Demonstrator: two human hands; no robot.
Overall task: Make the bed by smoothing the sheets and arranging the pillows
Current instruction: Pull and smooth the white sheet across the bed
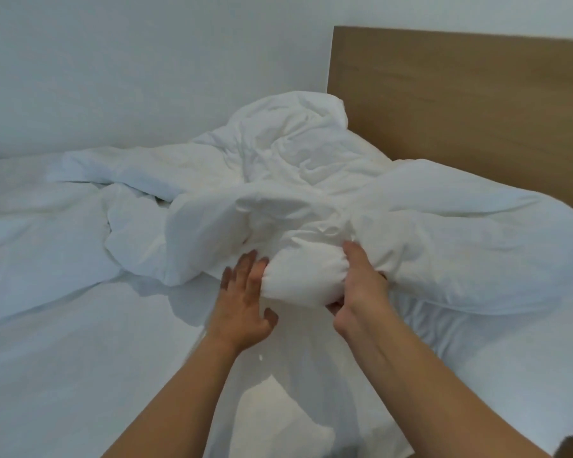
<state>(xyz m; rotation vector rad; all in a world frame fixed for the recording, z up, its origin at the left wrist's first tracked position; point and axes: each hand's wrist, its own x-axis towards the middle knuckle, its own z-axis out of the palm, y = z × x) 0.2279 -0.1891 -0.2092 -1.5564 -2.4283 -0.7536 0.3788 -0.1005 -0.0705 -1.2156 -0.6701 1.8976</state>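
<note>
White bed (63, 325): right hand (361, 285) gripping duvet (298, 276)

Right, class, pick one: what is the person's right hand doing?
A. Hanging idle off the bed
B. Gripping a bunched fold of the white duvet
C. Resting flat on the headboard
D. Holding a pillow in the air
B: the right hand curls round a bunched fold of the duvet, thumb underneath.

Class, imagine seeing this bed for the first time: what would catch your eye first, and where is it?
The crumpled white duvet heaped mid-bed towards the wooden headboard. In front, the right hand grips a bunched fold of it while the left hand touches that fold with spread fingers.
</note>
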